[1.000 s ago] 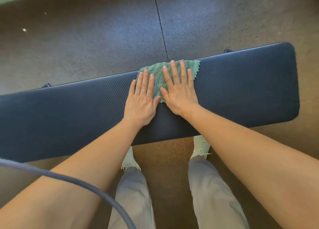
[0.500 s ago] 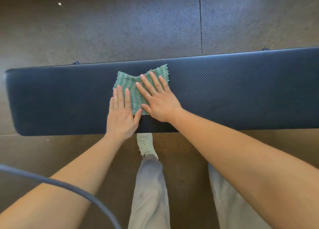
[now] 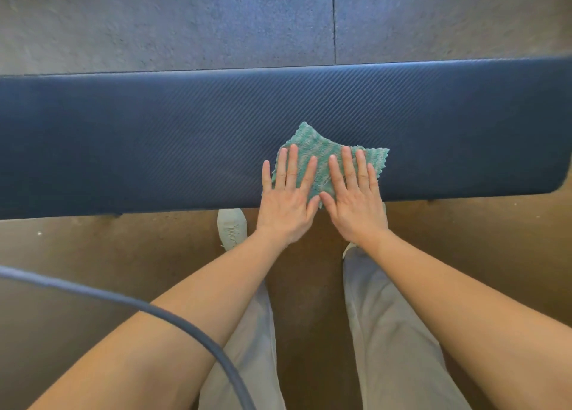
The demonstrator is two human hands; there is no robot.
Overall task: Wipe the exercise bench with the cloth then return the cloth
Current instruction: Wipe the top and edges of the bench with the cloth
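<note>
A long dark blue padded exercise bench [image 3: 154, 137] runs across the view from left to right. A green knitted cloth [image 3: 322, 149] lies on its near half, right of centre. My left hand [image 3: 288, 202] and my right hand [image 3: 356, 202] lie side by side, palms flat on the cloth's near part, with the fingers stretched out and slightly apart. Neither hand curls around the cloth. The heels of both hands hang over the bench's near edge. The cloth's far corners stick out beyond my fingertips.
Grey speckled floor with a seam [image 3: 334, 19] lies beyond the bench, brown floor on my side. My legs in light trousers and a white shoe [image 3: 232, 227] stand close to the bench. A dark cable [image 3: 173, 317] arcs across the lower left.
Both hands have slid the cloth from the bench's far half toward its near edge. My right hand has straightened beside the left. The view has shifted toward the bench's right end.
</note>
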